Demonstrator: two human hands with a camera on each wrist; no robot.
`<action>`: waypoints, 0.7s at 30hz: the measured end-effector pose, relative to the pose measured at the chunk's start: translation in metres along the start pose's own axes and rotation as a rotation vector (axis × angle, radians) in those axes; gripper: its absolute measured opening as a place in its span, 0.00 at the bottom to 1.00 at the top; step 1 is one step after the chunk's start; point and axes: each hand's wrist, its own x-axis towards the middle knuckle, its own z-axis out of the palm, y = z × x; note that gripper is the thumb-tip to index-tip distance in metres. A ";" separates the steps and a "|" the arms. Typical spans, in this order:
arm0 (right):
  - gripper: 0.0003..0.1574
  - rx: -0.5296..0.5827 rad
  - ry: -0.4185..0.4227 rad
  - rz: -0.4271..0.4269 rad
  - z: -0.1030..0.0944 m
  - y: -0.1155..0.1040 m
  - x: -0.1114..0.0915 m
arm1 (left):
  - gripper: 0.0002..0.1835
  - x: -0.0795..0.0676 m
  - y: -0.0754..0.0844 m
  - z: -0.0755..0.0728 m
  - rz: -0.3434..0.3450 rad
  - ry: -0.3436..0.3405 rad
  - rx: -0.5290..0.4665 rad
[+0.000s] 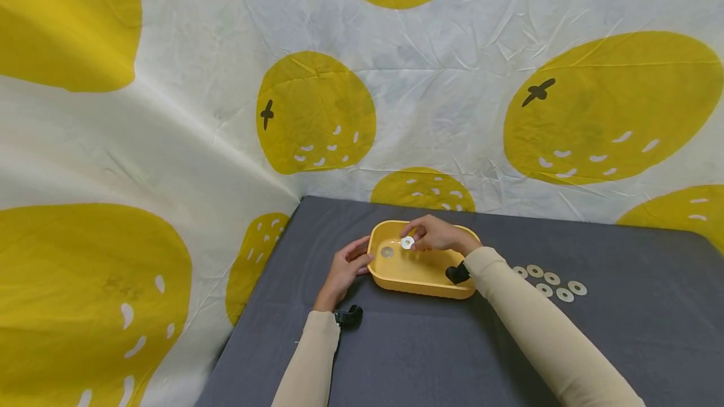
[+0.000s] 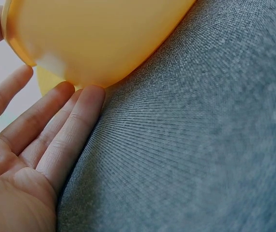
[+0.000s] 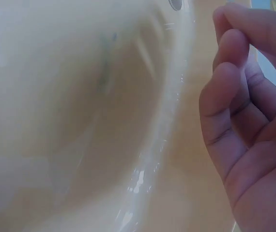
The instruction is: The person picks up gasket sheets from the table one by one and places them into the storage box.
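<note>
My right hand (image 1: pixel 438 234) is over the inside of a yellow plastic tray (image 1: pixel 421 293) and pinches a flat, shiny washer (image 1: pixel 407 242) with a hole in its middle. Another washer (image 1: pixel 387 252) lies on the tray floor to the left. In the right wrist view the fingers (image 3: pixel 220 92) curl toward the thumb, and the pinched washer is hidden there. At the tray's left end, my left hand (image 1: pixel 346 265) holds the wall, its thumb at the rim. The left wrist view shows its fingers (image 2: pixel 70 128) touching the tray's outer wall (image 2: pixel 99 43) low down.
Several washers (image 1: pixel 551 279) lie on the dark grey cloth-covered table (image 1: pixel 407 350) to the right of the tray, partly behind my right sleeve. A white curtain (image 1: pixel 441 112) with yellow fruit prints hangs behind and at the left.
</note>
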 end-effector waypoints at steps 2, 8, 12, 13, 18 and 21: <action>0.22 -0.006 -0.007 -0.001 0.001 0.002 0.003 | 0.28 0.000 0.000 0.000 0.002 -0.001 0.003; 0.21 -0.040 -0.014 0.033 0.004 0.008 0.012 | 0.27 0.000 -0.002 0.001 0.004 0.002 0.010; 0.20 -0.059 -0.036 0.043 0.009 0.006 0.014 | 0.27 0.000 -0.003 0.001 0.006 0.009 0.012; 0.20 -0.066 -0.042 0.042 0.010 0.006 0.014 | 0.27 0.000 -0.003 0.001 0.008 0.011 0.014; 0.20 -0.084 -0.052 0.051 0.015 0.005 0.016 | 0.27 -0.001 -0.003 0.001 0.017 0.006 0.015; 0.20 -0.075 -0.056 0.061 0.018 0.006 0.018 | 0.27 -0.001 -0.004 0.000 0.016 0.006 0.011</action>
